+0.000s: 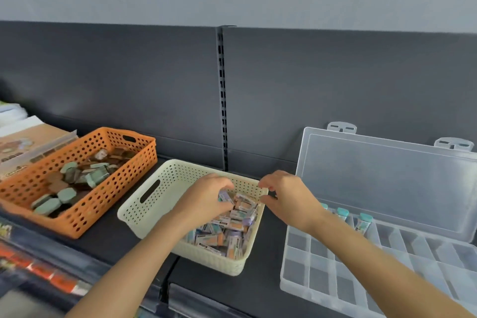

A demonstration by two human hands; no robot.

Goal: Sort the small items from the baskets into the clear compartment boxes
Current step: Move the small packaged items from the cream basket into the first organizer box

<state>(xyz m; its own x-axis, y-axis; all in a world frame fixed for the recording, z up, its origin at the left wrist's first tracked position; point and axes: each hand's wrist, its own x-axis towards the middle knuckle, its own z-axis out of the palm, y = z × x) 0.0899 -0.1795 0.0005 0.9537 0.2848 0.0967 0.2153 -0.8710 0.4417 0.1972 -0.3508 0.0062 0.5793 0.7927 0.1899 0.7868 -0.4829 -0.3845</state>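
Note:
A cream perforated basket [154,201] stands in the middle of the dark shelf, filled with several small wrapped erasers [224,232]. My left hand [206,196] reaches into it and pinches a purple-topped eraser [224,196]. My right hand [284,196] hovers over the basket's far right corner, thumb and fingers apart and holding nothing. To the right lies a clear compartment box [322,279] with its lid [382,178] raised; teal-capped items [364,222] sit in its back compartments. An orange basket [85,217] at the left holds brown and green erasers [64,196].
Stacked paper goods and a printed pack [23,147] lie at the far left. The shelf's front edge with coloured price strips [51,273] runs along the lower left. A dark back panel with a slotted upright [222,100] rises behind everything.

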